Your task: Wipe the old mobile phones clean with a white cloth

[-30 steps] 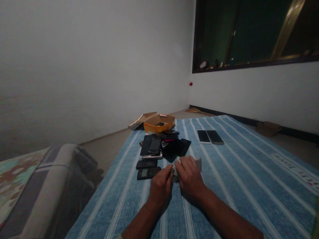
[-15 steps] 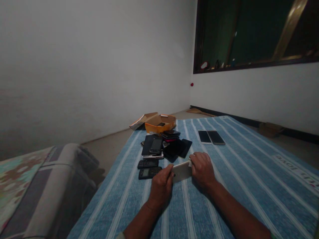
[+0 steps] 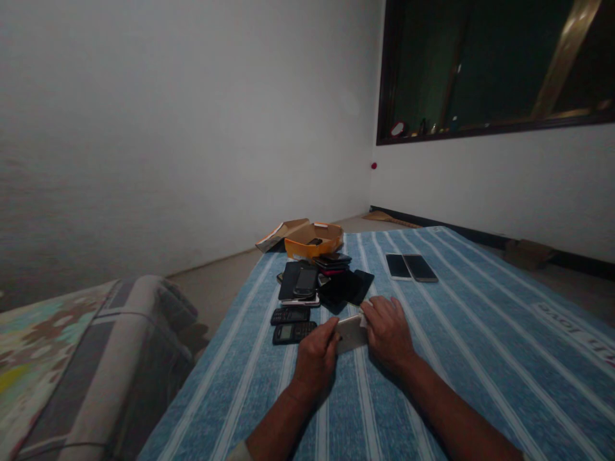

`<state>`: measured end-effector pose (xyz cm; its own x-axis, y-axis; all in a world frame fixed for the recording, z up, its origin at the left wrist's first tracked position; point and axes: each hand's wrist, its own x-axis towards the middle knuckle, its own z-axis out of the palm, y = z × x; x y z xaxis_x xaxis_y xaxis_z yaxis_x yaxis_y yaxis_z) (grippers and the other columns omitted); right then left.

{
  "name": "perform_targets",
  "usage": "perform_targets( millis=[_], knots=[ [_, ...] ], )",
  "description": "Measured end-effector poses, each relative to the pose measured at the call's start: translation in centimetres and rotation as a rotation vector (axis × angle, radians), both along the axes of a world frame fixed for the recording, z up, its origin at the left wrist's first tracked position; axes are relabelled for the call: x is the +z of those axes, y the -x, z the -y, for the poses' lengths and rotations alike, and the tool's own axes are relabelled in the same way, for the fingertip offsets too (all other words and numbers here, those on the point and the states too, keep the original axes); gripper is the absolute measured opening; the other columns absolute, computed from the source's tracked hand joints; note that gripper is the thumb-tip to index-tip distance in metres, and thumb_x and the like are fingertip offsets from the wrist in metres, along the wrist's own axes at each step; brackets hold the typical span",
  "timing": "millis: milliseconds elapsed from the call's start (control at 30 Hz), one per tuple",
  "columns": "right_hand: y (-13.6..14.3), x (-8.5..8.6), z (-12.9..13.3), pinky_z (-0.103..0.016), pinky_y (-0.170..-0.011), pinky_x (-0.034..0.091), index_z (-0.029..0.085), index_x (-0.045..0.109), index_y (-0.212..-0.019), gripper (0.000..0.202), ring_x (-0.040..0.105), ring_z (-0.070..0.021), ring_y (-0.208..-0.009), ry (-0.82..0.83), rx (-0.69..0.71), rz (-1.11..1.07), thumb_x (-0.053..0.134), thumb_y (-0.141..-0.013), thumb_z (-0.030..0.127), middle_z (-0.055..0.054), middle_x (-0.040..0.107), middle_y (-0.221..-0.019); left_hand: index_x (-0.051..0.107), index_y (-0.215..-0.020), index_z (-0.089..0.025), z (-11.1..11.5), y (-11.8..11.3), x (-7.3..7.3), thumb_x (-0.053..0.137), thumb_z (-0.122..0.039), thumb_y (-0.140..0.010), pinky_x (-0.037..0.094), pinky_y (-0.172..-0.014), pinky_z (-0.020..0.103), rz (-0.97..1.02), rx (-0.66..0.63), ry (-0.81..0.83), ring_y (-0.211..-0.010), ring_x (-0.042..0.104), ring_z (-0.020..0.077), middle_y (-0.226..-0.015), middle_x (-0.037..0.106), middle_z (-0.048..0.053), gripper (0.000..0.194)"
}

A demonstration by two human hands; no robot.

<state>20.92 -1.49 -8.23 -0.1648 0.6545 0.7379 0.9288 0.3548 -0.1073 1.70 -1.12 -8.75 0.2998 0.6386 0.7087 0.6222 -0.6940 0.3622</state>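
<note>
One phone [image 3: 353, 335], pale and silvery, is held tilted over the striped cloth [image 3: 230, 384], close in front of the person. Its broad side looks flat and plain with a dull sheen, the upper edge is a lighter line, and a small dark spot shows near the left thumb. The left hand [image 3: 314, 358] pinches its left end; the right hand [image 3: 390, 334] is closed on a white scrap [image 3: 364, 319] against the other end, hiding that end.
</note>
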Motion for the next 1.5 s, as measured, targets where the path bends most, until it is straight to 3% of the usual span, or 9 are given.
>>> perform_targets(
  millis=[200,500,800,967,1300,1500],
  knots=[
    [-1.2,-0.9,-0.9,-0.041,-0.09,0.04,0.016,0.063,-0.104,0.036,0.052,-0.0259,-0.097,-0.006,-0.068,-0.069,0.043,-0.079,0.001,-0.011,0.061,-0.099,0.068,-0.113,-0.016,0.0,0.1,0.0,0.046,-0.023,-0.092,0.061,-0.078,0.031,0.006,0.016,0.033,-0.087,0.075,0.0215,-0.101,0.078,0.011,0.031],
    [-1.6,-1.7,-1.1,-0.036,-0.089,0.047,0.015,0.061,-0.112,0.045,0.053,-0.0237,-0.102,0.041,0.056,-0.248,0.04,-0.075,0.0,-0.012,0.059,-0.108,0.068,-0.111,-0.015,0.4,-0.1,0.4,0.046,-0.023,-0.091,0.061,-0.075,0.029,0.031,0.001,0.061,-0.083,0.075,0.0207,-0.098,0.078,0.01,0.031],
    [-1.3,-1.8,-2.2,-0.034,-0.091,0.048,0.016,0.066,-0.112,0.045,0.062,-0.0211,-0.099,0.091,0.096,-0.781,0.038,-0.077,0.008,-0.01,0.065,-0.105,0.069,-0.11,-0.014,-0.1,0.1,0.0,0.048,-0.023,-0.089,0.061,-0.078,0.032,0.054,0.029,0.084,-0.088,0.075,0.0225,-0.102,0.078,0.011,0.031],
    [-1.5,-1.8,-2.4,-0.036,-0.088,0.049,0.013,0.068,-0.11,0.043,0.063,-0.0246,-0.1,0.136,0.042,-0.864,0.04,-0.077,0.015,-0.013,0.069,-0.106,0.07,-0.111,-0.017,-0.1,0.1,0.0,0.049,-0.024,-0.089,0.061,-0.079,0.032,0.051,0.034,0.084,-0.089,0.075,0.0225,-0.104,0.078,0.009,0.031],
    [-1.7,-0.3,-1.8,-0.031,-0.074,0.05,0.016,0.069,-0.096,0.037,0.066,-0.0231,-0.083,0.237,0.02,-0.932,0.038,-0.076,0.021,-0.009,0.072,-0.09,0.07,-0.111,-0.016,-0.1,0.2,0.4,0.05,-0.026,-0.089,0.061,-0.078,0.032,0.056,0.022,0.082,-0.089,0.075,0.0233,-0.102,0.078,0.009,0.031],
    [-2.2,-0.6,-1.9,-0.029,-0.07,0.047,0.019,0.069,-0.087,0.032,0.064,-0.0216,-0.076,0.278,-0.026,-0.898,0.039,-0.076,0.021,-0.006,0.071,-0.081,0.07,-0.111,-0.018,-0.1,0.3,0.3,0.051,-0.027,-0.088,0.062,-0.077,0.033,0.074,0.038,0.122,-0.089,0.075,0.0236,-0.102,0.078,0.008,0.031]
  ],
)
